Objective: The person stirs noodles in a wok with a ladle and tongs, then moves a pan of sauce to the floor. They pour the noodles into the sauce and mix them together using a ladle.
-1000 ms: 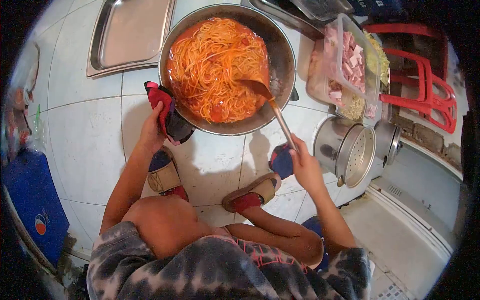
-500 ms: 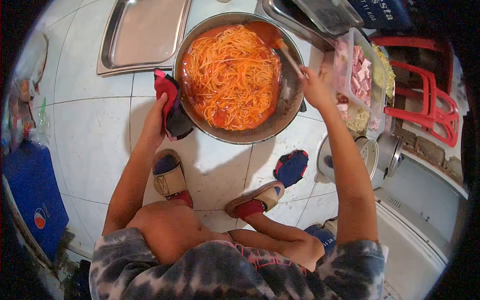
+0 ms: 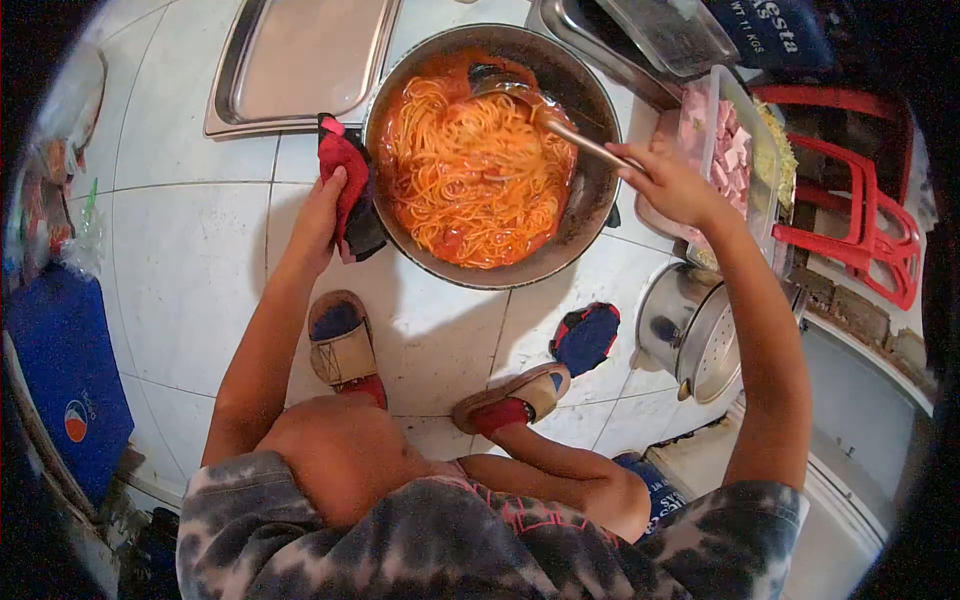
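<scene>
A large round pan [image 3: 592,105] of spaghetti [image 3: 470,200] in red sauce stands on the tiled floor. My right hand [image 3: 672,182] is closed around the handle of a metal serving spoon [image 3: 580,140]. The spoon's head is over the upper part of the pan, among the noodles, which are blurred there. My left hand [image 3: 322,215] grips a red and black cloth pot holder [image 3: 345,175] against the pan's left side. The pan's handle, if there is one under the cloth, is hidden.
A steel tray [image 3: 300,60] lies at upper left. Right of the pan stands a plastic container [image 3: 725,150] with chopped pink meat, near red plastic chairs [image 3: 850,190]. A steamer pot [image 3: 670,320] and a blue cloth pad [image 3: 585,337] are lower right. My slippered feet are below the pan.
The spoon has swept from the pan's upper right edge leftward into the noodles, its handle now flatter. My right hand has moved slightly right. My left hand still holds the cloth at the pan.
</scene>
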Motion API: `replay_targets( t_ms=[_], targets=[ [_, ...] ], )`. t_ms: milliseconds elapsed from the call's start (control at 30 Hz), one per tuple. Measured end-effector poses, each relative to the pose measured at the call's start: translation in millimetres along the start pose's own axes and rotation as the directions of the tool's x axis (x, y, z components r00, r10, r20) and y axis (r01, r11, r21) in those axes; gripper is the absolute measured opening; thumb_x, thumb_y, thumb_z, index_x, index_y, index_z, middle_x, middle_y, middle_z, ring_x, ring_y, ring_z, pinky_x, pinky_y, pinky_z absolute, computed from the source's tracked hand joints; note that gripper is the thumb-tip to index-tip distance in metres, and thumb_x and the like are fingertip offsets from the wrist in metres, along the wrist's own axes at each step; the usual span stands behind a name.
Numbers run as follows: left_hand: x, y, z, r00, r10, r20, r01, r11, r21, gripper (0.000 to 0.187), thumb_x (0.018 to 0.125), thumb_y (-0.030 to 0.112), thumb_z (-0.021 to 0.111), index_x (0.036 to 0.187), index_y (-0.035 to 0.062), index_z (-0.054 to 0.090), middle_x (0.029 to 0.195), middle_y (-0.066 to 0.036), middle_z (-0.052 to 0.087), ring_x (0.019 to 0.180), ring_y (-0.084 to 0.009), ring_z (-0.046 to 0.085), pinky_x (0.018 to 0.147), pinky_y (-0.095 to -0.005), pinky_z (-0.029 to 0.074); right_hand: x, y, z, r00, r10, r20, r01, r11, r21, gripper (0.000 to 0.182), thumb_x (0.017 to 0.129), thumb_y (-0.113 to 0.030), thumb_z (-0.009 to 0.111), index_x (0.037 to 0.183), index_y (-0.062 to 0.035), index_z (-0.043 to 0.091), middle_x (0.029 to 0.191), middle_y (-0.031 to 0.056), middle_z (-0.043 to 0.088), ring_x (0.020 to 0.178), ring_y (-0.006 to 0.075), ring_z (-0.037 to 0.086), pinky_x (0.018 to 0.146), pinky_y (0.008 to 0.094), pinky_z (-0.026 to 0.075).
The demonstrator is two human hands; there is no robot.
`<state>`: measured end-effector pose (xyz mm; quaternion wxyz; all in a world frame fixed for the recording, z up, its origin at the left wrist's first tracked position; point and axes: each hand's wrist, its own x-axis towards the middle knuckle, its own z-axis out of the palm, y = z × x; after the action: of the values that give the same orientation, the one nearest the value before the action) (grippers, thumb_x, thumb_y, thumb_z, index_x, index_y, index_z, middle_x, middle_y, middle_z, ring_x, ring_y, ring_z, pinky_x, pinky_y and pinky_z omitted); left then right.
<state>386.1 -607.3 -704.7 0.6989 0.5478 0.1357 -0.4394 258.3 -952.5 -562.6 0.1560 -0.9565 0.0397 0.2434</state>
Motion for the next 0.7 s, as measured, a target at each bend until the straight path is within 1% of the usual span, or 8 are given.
replay_targets(
  t_ms=[100,167,200,267,367,500,600,700],
  targets=[
    [1,-1,0,1.000,0.024,-0.010,-0.024,0.999,0.037,0.042,0.083,0.035,0.044,0.113,0.0058,0.039,0.102,-0.005,0.050,0.091,-0.0129,0.048,0.080,-0.0257,0.038,-24,7,6,0.995,-0.067,-0.071,0.069,0.997,0.021,0.033,0.084,-0.024,0.042,0.116,-0.0158,0.042,0.076,0.0137,0.056,0.068,0.0250,0.055,0.064,0.0349,0.042],
    [6,-5,-4,0.998,0.055,-0.007,-0.055,0.997,0.052,0.041,0.083,0.036,0.044,0.111,0.0065,0.041,0.098,-0.005,0.052,0.086,-0.0118,0.050,0.075,-0.0251,0.041,-41,-18,-11,0.995,0.078,0.068,-0.079,0.997,0.022,0.033,0.083,-0.023,0.043,0.116,-0.0155,0.042,0.075,0.0135,0.056,0.066,0.0250,0.055,0.063,0.0347,0.042],
    [5,-4,-7,1.000,0.011,0.019,-0.012,0.997,0.071,0.040,0.083,0.036,0.043,0.110,0.0070,0.042,0.094,-0.004,0.053,0.081,-0.0110,0.051,0.069,-0.0244,0.042,-50,-28,-17,0.979,0.151,0.136,-0.155,0.988,0.015,0.033,0.083,-0.023,0.044,0.116,-0.0154,0.042,0.075,0.0134,0.056,0.066,0.0250,0.055,0.063,0.0346,0.042],
    [4,0,-11,0.994,-0.080,0.071,0.072,0.991,0.112,0.038,0.083,0.037,0.043,0.107,0.0081,0.043,0.086,-0.002,0.054,0.070,-0.0093,0.052,0.057,-0.0229,0.044,-69,-26,-5,0.979,0.165,0.124,-0.161,0.986,-0.039,0.035,0.081,-0.023,0.046,0.115,-0.0164,0.043,0.075,0.0153,0.056,0.064,0.0285,0.055,0.061,0.0366,0.042],
    [4,-2,0,1.000,0.018,-0.006,-0.018,0.997,0.074,0.036,0.083,0.037,0.042,0.105,0.0090,0.044,0.078,0.000,0.054,0.058,-0.0076,0.050,0.042,-0.0214,0.040,-96,-35,8,0.957,0.234,0.174,-0.218,0.970,-0.107,0.036,0.079,-0.022,0.049,0.115,-0.0190,0.044,0.075,0.0169,0.055,0.064,0.0315,0.055,0.059,0.0390,0.042],
    [7,-5,-3,1.000,0.019,0.019,-0.021,0.996,0.088,0.036,0.084,0.037,0.041,0.106,0.0088,0.044,0.078,0.000,0.054,0.057,-0.0078,0.050,0.040,-0.0213,0.039,-131,-40,27,0.942,0.316,0.112,-0.301,0.945,-0.132,0.038,0.079,-0.020,0.050,0.116,-0.0209,0.043,0.076,0.0159,0.056,0.065,0.0310,0.055,0.059,0.0381,0.043],
    [1,1,4,1.000,0.008,0.020,-0.010,0.995,0.098,0.036,0.084,0.038,0.040,0.106,0.0087,0.043,0.076,0.000,0.054,0.054,-0.0078,0.049,0.039,-0.0214,0.038,-155,-52,37,0.923,0.384,-0.028,-0.383,0.923,0.028,0.038,0.077,-0.016,0.051,0.115,-0.0194,0.045,0.080,0.0157,0.057,0.069,0.0309,0.055,0.061,0.0358,0.044],
    [2,1,8,1.000,0.006,-0.031,-0.003,0.996,0.093,0.037,0.084,0.038,0.039,0.106,0.0087,0.043,0.074,0.000,0.053,0.050,-0.0071,0.048,0.036,-0.0209,0.037,-175,-64,58,0.865,0.487,-0.122,-0.431,0.844,0.319,0.035,0.078,-0.010,0.052,0.113,-0.0139,0.048,0.085,0.0152,0.058,0.068,0.0205,0.058,0.062,0.0283,0.044]
  ],
)
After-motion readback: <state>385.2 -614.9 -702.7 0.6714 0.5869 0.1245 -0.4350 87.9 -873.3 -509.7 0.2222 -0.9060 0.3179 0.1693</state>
